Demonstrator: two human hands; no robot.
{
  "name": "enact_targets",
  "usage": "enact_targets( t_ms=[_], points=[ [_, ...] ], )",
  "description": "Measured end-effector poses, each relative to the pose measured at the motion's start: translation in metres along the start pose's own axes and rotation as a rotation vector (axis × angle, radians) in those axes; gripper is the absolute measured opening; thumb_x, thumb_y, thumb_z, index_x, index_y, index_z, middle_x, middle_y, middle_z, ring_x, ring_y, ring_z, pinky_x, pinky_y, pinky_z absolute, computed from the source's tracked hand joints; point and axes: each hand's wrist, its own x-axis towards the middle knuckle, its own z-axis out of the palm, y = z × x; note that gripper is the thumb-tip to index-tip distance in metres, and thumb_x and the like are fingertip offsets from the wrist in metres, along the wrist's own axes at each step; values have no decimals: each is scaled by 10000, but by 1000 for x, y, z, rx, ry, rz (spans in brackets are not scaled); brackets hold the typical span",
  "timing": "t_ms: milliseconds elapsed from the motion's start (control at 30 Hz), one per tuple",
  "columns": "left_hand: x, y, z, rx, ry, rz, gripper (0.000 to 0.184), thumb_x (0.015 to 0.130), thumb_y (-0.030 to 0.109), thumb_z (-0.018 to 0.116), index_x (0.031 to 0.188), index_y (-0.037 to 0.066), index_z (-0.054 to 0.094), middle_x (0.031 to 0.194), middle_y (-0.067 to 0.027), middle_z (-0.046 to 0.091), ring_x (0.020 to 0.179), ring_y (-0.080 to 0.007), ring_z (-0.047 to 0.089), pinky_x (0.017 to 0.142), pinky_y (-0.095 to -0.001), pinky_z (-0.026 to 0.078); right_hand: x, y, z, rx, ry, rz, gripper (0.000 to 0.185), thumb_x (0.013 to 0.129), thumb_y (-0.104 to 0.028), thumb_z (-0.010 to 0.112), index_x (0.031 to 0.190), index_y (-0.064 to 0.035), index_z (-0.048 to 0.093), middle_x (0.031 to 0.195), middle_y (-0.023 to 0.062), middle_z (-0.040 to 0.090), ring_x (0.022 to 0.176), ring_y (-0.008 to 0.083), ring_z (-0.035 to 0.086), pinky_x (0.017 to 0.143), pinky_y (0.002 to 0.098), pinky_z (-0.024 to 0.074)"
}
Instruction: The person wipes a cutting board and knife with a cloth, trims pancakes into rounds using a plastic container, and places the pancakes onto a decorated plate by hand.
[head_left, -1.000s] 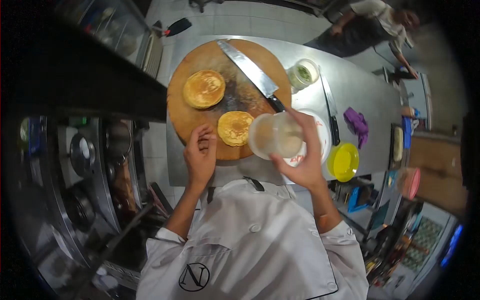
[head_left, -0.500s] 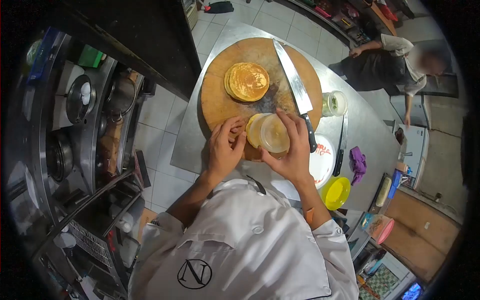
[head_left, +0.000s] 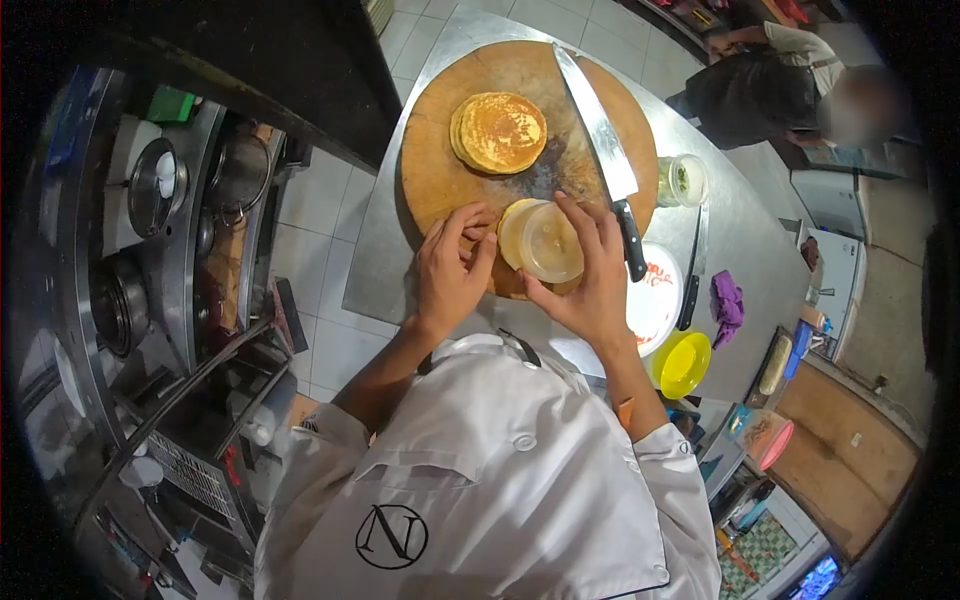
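My right hand (head_left: 592, 268) is closed around a clear round plastic tub (head_left: 552, 243), thumb on the near side and fingers on the far side. The tub is on top of a pancake (head_left: 511, 232), whose yellowish left edge shows past it. My left hand (head_left: 456, 268) is just left of that pancake, fingers bent and apart, with nothing in its grasp; whether a fingertip touches the pancake I cannot tell. Further up the round wooden chopping board (head_left: 440, 110) lies a stack of browned pancakes (head_left: 499, 134). A large knife (head_left: 597, 125) rests along the board's right side.
Right of the board, the metal table (head_left: 745, 300) carries a tub of green pieces (head_left: 683, 181), a second knife (head_left: 691, 285), a white round lid (head_left: 652, 310), a yellow bowl (head_left: 684, 364) and a purple cloth (head_left: 728, 303). Another person (head_left: 765, 95) stands beyond it.
My view has shifted slightly, so the board and table sit higher in the picture. My hands and the tub keep nearly the same place over the pancake. The other person's arm has drawn in.
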Motion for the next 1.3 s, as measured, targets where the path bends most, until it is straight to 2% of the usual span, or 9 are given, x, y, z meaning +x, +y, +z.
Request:
enact_targets(
  t_ms=[400, 567, 633, 700, 800, 900, 1067, 1133, 1300],
  points=[
    [3, -14, -5, -136, 45, 7, 367, 1067, 113, 743, 1417, 31, 672, 1188, -119, 831, 1006, -189, 809, 728, -297, 638, 11, -7, -2, -86, -98, -46, 905, 751, -279, 951, 1536, -57, 561, 1363, 178, 635, 1290, 413, 610, 1096, 509, 524],
    [4, -26, 0, -156, 115, 46, 355, 1060, 116, 752, 1398, 33, 680, 1111, -95, 832, 958, -182, 811, 659, -284, 624, 19, -6, -2, -134, -198, -56, 935, 770, -322, 944, 1555, -37, 526, 1426, 211, 616, 1321, 439, 597, 1117, 522, 515],
    [5, -21, -2, -167, 159, 99, 292, 1036, 114, 753, 1311, 32, 699, 984, -99, 809, 851, -259, 793, 743, -373, 624, 27, -14, -3, -161, -189, -143, 981, 777, -367, 950, 1584, -29, 506, 1467, 242, 583, 1360, 461, 581, 1132, 546, 505],
    [4, -28, 2, -184, 184, 100, 280, 1045, 141, 754, 1298, 36, 697, 961, -90, 804, 832, -267, 786, 750, -381, 617, 33, -15, -6, -167, -226, -181, 957, 829, -428, 915, 1598, -26, 511, 1498, 260, 557, 1382, 475, 569, 1159, 567, 480],
    [4, -34, 6, -210, 236, 154, 274, 1084, 213, 729, 1305, 57, 690, 904, -79, 789, 799, -262, 782, 715, -387, 603, 42, -23, -3, -178, -223, -251, 779, 945, -428, 803, 1568, -25, 566, 1493, 252, 576, 1375, 460, 572, 1168, 558, 454],
    [3, -30, 3, -226, 224, 110, 281, 1080, 156, 735, 1340, 54, 712, 961, -103, 797, 803, -230, 792, 673, -347, 619, 47, -22, 6, -304, -295, -310, 667, 967, -378, 784, 1501, -21, 606, 1434, 230, 612, 1328, 443, 593, 1114, 550, 474],
    [1, -32, 5, -189, 258, 113, 256, 1104, 186, 701, 1329, 66, 712, 934, -107, 790, 765, -253, 782, 669, -367, 617, 48, -8, 15, -273, -361, -297, 494, 952, -311, 762, 1332, -15, 652, 1305, 205, 647, 1214, 433, 625, 1035, 521, 504],
    [2, -31, 5, -196, 281, 129, 225, 1116, 245, 661, 1239, 57, 677, 839, -126, 760, 766, -373, 762, 687, -466, 597, 49, -9, 17, -257, -366, -305, 457, 938, -300, 760, 1281, -15, 657, 1273, 199, 650, 1181, 432, 632, 1015, 511, 513],
    [2, -33, 8, -211, 283, 118, 223, 1117, 248, 654, 1234, 59, 676, 870, -146, 778, 813, -380, 779, 709, -482, 606, 52, -5, 22, -299, -358, -357, 376, 889, -265, 749, 1175, -27, 697, 1202, 175, 647, 1122, 414, 631, 946, 512, 530]
  ],
)
